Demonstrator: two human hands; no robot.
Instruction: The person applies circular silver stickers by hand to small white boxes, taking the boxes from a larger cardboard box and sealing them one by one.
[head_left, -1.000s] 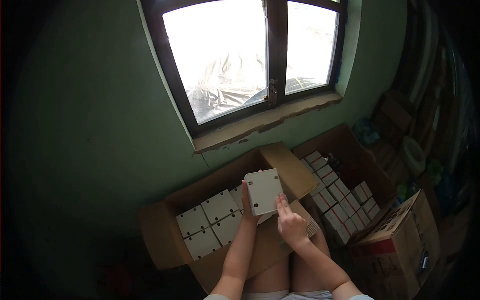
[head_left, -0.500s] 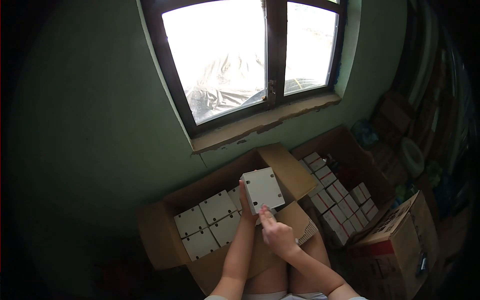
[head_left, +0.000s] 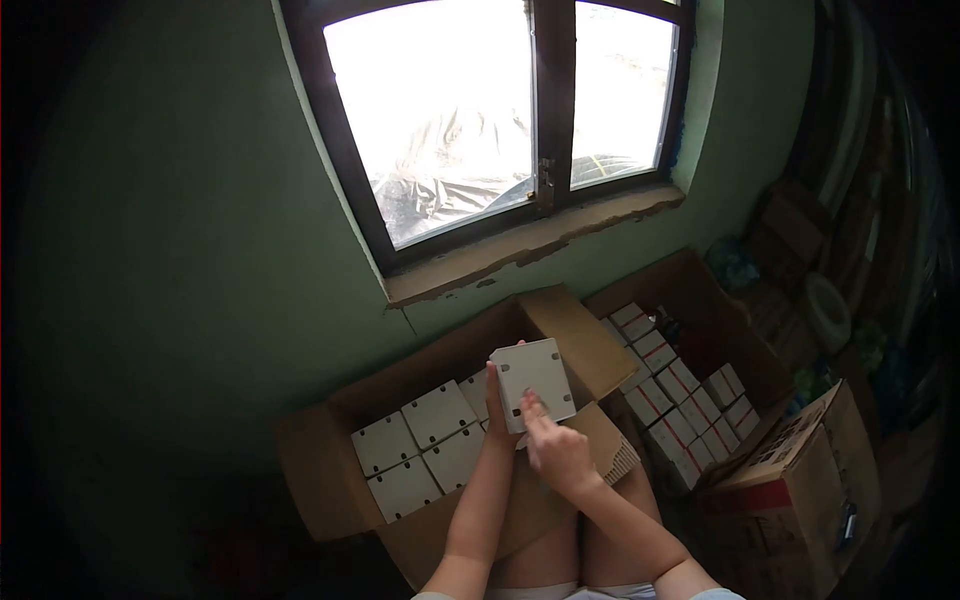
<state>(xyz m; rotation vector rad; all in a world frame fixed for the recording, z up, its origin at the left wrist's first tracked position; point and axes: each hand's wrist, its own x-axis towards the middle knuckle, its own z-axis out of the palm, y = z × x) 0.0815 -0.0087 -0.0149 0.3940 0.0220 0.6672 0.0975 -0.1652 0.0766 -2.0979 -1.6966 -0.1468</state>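
This is a storeroom or packing room in a plain, unfinished building. The walls (head_left: 200,250) are rough and painted green, and a dark wooden window (head_left: 500,120) sits over a chipped, crumbling sill (head_left: 530,245). Open cardboard cartons crowd the floor: one carton (head_left: 325,480) is lined with rows of identical white square boxes (head_left: 437,412), the next carton (head_left: 700,310) is filled with small red-and-white packets (head_left: 680,400), and a printed carton (head_left: 810,470) stands beside them. Dim clutter (head_left: 820,290) is heaped against the right-hand side.
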